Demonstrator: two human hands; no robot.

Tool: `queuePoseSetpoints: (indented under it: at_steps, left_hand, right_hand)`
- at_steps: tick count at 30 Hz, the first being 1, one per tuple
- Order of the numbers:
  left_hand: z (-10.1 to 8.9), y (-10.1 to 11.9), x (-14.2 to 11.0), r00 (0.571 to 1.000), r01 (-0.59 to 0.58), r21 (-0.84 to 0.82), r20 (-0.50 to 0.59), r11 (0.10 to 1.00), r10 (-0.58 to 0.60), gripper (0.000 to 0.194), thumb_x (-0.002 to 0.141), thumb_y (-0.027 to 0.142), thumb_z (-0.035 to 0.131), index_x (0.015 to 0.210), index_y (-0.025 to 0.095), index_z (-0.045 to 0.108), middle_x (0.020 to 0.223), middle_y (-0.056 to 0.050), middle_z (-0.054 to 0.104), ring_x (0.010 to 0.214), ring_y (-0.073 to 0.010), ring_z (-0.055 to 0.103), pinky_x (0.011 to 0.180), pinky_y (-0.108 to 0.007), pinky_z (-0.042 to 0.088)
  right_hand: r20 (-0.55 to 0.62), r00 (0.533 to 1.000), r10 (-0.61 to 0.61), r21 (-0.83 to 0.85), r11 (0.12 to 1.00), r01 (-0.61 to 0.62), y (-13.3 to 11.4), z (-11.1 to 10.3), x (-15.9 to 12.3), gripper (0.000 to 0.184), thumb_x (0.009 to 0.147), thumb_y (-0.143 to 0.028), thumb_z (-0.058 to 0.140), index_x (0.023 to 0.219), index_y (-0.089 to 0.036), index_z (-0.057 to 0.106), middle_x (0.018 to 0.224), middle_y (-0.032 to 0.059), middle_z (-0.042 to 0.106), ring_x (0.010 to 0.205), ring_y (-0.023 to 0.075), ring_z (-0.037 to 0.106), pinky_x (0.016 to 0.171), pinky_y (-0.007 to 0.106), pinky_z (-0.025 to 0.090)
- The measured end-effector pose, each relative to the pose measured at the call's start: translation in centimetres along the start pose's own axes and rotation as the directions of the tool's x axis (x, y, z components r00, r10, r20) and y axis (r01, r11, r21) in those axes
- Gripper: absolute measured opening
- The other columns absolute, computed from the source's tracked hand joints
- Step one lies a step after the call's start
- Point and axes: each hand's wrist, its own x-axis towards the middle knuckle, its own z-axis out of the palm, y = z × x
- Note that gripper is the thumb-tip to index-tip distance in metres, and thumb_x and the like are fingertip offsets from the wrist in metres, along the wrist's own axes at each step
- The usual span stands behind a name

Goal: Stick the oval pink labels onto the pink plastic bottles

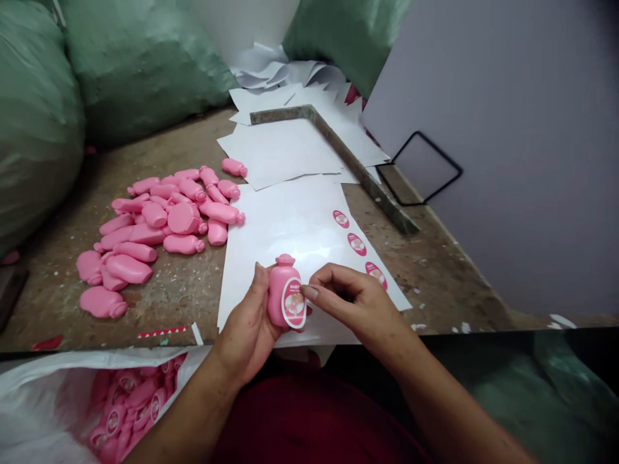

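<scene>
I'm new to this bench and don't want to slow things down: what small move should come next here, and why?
Probably smooth the oval label down with the right hand's fingertips. Its edge seems to stand slightly off the pink plastic bottle, which the left hand grips steadily, and those fingertips are right beside it.

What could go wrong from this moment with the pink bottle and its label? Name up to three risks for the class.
The oval label looks tilted on the pink bottle in the left hand, so it may end up crooked. The fingers of the right hand are right beside the label and could crease it. The sticker sheet lies loose beneath both hands, so it might slide.
</scene>
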Motion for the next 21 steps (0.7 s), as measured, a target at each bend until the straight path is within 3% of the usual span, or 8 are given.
queuePoseSetpoints:
  at_steps: [6, 16, 21]
  left_hand:
    - [0.46, -0.41, -0.26, 1.000, -0.015, 0.018, 0.026, 1.000, 0.014, 0.056, 0.088, 0.066, 0.052, 0.120, 0.020, 0.061, 0.089, -0.005, 0.068, 0.082, -0.0187, 0.068, 0.069, -0.028, 0.055]
    - [0.71, -0.52, -0.36, 1.000, -0.023, 0.051, 0.015, 0.998, 0.022, 0.059, 0.085, 0.067, 0.057, 0.118, 0.019, 0.061, 0.090, -0.005, 0.066, 0.081, -0.0183, 0.066, 0.065, -0.026, 0.053]
    - [0.85, -0.50, -0.58, 0.999, -0.036, 0.111, 0.013, 0.993, 0.035, 0.043, 0.090, 0.048, 0.063, 0.123, 0.021, 0.058, 0.092, -0.002, 0.061, 0.082, -0.0146, 0.063, 0.064, -0.022, 0.050]
  right_hand:
    - [0.019, 0.999, 0.034, -0.018, 0.999, -0.034, 0.26, 0.01, -0.22, 0.029, 0.079, -0.048, 0.063, 0.068, -0.022, 0.060, 0.061, -0.0003, 0.062, 0.059, 0.0152, 0.053, 0.058, 0.030, 0.039]
    - [0.015, 1.000, 0.026, 0.031, 0.999, -0.026, 0.29, 0.06, -0.24, 0.028, 0.080, -0.046, 0.063, 0.067, -0.021, 0.060, 0.061, -0.0005, 0.063, 0.059, 0.0148, 0.054, 0.059, 0.029, 0.039]
    - [0.009, 1.000, 0.013, -0.002, 1.000, -0.013, 0.63, 0.00, -0.30, 0.029, 0.081, -0.048, 0.062, 0.069, -0.022, 0.061, 0.062, -0.0006, 0.064, 0.060, 0.0149, 0.054, 0.059, 0.029, 0.040]
